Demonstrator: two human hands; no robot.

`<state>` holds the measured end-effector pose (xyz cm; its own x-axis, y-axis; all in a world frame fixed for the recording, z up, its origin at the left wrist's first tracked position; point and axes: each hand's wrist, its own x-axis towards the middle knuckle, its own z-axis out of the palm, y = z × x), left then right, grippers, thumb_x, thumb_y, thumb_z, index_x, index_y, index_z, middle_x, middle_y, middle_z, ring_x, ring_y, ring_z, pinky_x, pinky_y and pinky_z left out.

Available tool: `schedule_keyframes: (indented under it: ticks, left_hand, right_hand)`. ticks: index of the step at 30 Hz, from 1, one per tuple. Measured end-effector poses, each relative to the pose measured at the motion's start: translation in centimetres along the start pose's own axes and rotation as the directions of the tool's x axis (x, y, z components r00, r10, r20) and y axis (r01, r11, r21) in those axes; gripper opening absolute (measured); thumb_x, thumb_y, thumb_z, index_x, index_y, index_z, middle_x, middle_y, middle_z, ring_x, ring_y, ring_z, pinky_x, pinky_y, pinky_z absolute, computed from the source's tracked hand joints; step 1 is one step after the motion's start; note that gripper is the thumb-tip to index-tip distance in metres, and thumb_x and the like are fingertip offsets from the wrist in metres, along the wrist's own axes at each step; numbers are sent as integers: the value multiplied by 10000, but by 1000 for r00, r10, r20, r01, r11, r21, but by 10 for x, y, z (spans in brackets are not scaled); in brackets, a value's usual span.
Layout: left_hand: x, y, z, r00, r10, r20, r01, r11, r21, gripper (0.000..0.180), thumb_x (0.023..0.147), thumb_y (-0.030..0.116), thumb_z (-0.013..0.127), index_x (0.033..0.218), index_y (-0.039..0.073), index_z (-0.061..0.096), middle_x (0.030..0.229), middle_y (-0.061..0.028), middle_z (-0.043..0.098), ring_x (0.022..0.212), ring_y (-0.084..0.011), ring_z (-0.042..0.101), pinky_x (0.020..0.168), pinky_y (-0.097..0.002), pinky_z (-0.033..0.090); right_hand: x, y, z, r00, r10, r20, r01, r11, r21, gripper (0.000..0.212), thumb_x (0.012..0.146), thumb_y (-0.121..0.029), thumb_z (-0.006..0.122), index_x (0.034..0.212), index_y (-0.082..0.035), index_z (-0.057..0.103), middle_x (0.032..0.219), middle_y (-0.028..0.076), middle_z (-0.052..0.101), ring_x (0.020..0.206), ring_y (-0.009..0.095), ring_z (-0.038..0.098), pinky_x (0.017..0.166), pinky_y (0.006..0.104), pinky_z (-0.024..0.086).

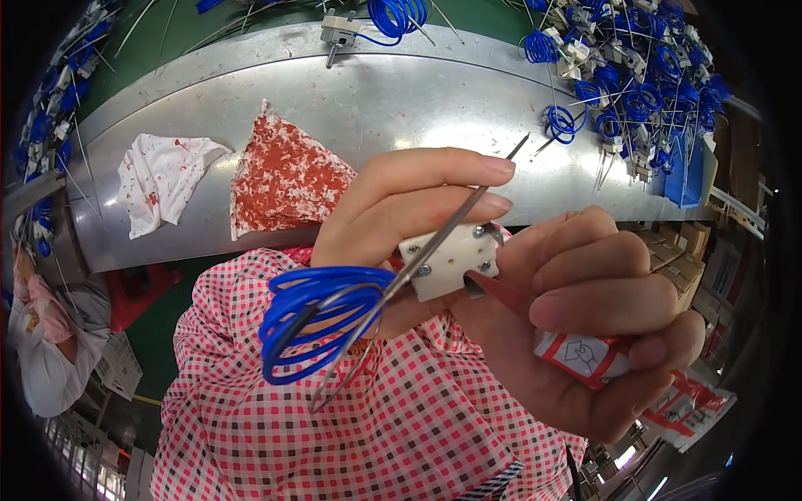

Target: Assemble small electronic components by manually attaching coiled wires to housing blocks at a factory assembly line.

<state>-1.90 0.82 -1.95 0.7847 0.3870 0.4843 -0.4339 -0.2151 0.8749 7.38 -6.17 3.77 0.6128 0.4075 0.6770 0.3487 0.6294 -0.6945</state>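
My left hand point(380, 204) is closed round a thermostat with a white block body point(449, 260), small screws and metal tabs. Its blue coiled capillary tube point(288, 334) hangs at the left, and a thin metal probe point(468, 209) crosses slantwise in front of the block. Close on the right, my right hand point(585, 292) grips a red-and-white plastic packet point(589, 359), whose far end sticks out below the fingers. A red pointed tip point(501, 292) juts from this hand to the block's lower right edge. Whether it belongs to the packet is hidden by my fingers.
A metal worktable point(468, 92) lies ahead, bearing a white cloth point(167, 179) with red stains and a red-smeared cloth point(284, 179). Another thermostat point(340, 32) lies at the far edge. Many blue-coiled ones point(643, 92) are heaped at right. Another person's arm point(46, 309) shows at left.
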Motion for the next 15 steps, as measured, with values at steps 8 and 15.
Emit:
schedule_keyframes:
  ticks: [8,15]
  left_hand:
    - [6,-4,5,997,24,-77,-16,995,103,607,544,22,666,1125,-12,495,1227,-190,402,1088,-234,428,859,-270,350]
    - [6,-6,0,999,4,-45,-1,998,62,597,548,38,635,1126,-13,497,1226,-191,401,1085,-239,432,868,-283,351]
  right_hand:
    - [7,2,-15,985,12,174,-11,1000,-6,233,881,-266,302,826,-61,399,582,98,461,432,128,318,407,253,314]
    - [7,4,-8,986,102,128,-112,992,66,252,883,-268,310,841,-42,413,573,93,456,425,130,307,406,257,313]
